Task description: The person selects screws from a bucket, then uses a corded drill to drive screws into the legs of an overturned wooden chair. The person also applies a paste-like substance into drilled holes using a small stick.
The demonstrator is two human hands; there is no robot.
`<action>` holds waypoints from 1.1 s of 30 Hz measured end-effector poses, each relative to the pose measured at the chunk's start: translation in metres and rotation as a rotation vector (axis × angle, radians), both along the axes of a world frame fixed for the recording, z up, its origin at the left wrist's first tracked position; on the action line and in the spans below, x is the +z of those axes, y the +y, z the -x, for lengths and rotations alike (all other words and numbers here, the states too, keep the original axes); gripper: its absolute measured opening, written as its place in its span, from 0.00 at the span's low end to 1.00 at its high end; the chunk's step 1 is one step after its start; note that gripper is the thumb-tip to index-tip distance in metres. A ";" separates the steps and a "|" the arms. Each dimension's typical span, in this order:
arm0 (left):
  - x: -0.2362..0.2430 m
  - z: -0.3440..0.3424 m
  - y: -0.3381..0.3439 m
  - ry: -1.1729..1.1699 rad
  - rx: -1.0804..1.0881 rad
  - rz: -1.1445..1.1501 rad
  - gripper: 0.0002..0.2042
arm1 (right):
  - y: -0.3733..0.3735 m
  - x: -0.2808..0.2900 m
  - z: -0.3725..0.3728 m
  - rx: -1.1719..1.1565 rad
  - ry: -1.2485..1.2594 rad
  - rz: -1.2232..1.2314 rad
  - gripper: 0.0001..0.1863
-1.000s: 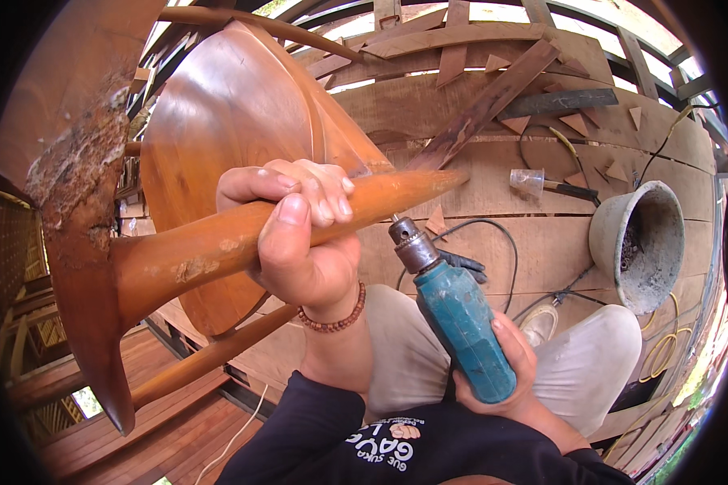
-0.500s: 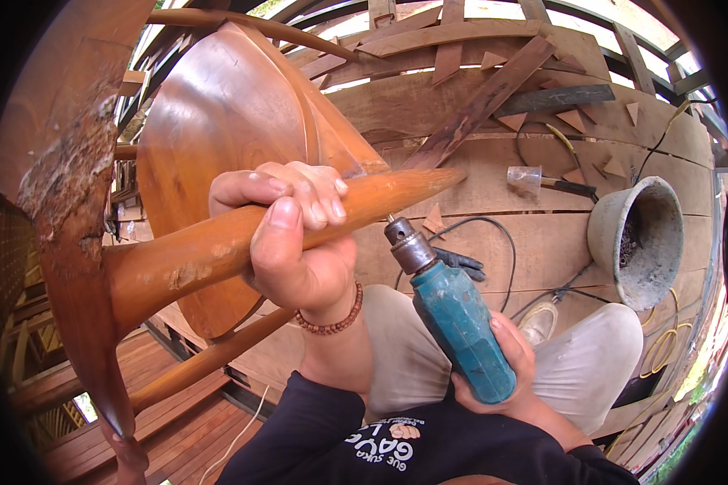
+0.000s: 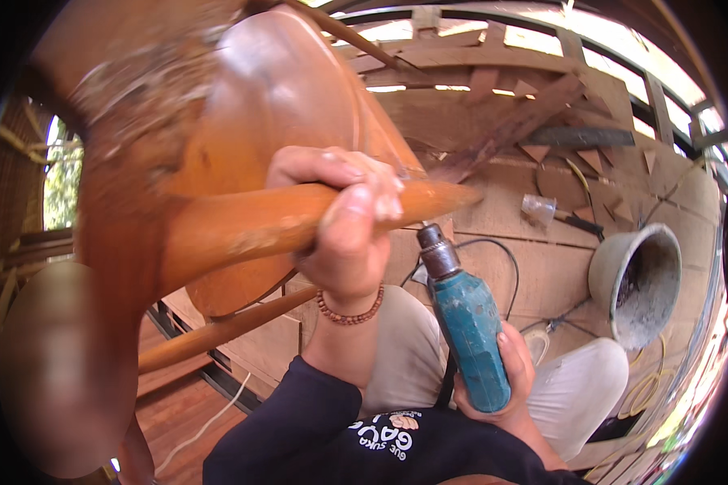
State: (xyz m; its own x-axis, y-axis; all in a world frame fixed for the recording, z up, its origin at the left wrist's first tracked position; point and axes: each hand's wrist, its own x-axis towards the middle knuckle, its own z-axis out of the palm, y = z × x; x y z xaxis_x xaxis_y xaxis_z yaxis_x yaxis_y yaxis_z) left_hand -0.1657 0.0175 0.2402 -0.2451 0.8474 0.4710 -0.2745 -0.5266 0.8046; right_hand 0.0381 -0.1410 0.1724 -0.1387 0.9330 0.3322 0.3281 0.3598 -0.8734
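My left hand (image 3: 344, 214) is closed around a tapered, varnished wooden chair arm or leg (image 3: 251, 230), close to its pointed end; a beaded bracelet (image 3: 350, 309) circles that wrist. In my right hand (image 3: 510, 380) is a teal power drill (image 3: 469, 339), its body upright and its metal chuck (image 3: 438, 252) pointing up. The short bit meets or nearly meets the underside of the wooden piece; whether it has entered the wood I cannot tell. Behind my left hand is a broad, glossy wooden panel (image 3: 287, 89). A rough-barked wooden part (image 3: 137, 121) joins the piece at left.
A grey bucket (image 3: 645, 283) with dark bits inside stands at right. Wood offcuts (image 3: 590, 160), a dark plank (image 3: 510, 133) and a clear plastic cup (image 3: 538, 208) lie on the plank floor (image 3: 493, 283). Cables run near my knees. A blurred brown shape (image 3: 52, 372) fills the lower left.
The view has shifted, so the wood and my left hand sit further right. The drill stands a little more upright, its bit still by the wood's underside. Both grips are unchanged.
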 end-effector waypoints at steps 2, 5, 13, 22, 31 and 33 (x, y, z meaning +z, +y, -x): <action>0.003 0.000 -0.003 0.026 0.048 0.050 0.06 | -0.001 0.002 0.005 0.013 -0.001 -0.024 0.41; 0.008 -0.002 -0.004 0.042 0.057 0.089 0.09 | -0.016 -0.008 -0.002 0.039 -0.002 0.052 0.46; -0.005 0.018 -0.003 0.235 -0.077 0.011 0.07 | -0.035 -0.015 0.001 -0.034 -0.031 0.138 0.48; -0.005 0.013 0.010 0.172 -0.133 -0.004 0.11 | -0.018 -0.009 -0.008 0.044 -0.058 0.069 0.47; -0.007 0.016 0.008 0.138 -0.405 -0.034 0.11 | -0.002 0.003 -0.008 0.062 0.040 0.046 0.42; -0.005 0.019 0.010 0.143 -0.406 -0.041 0.11 | -0.001 0.005 -0.005 0.073 0.068 0.066 0.43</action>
State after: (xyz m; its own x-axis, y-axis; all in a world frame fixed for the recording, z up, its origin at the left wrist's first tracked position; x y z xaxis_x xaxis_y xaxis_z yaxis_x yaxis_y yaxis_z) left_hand -0.1851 0.0274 0.2349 0.1751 0.8414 0.5113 -0.3530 -0.4311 0.8304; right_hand 0.0429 -0.1419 0.1776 -0.1862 0.9414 0.2812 0.2428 0.3214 -0.9153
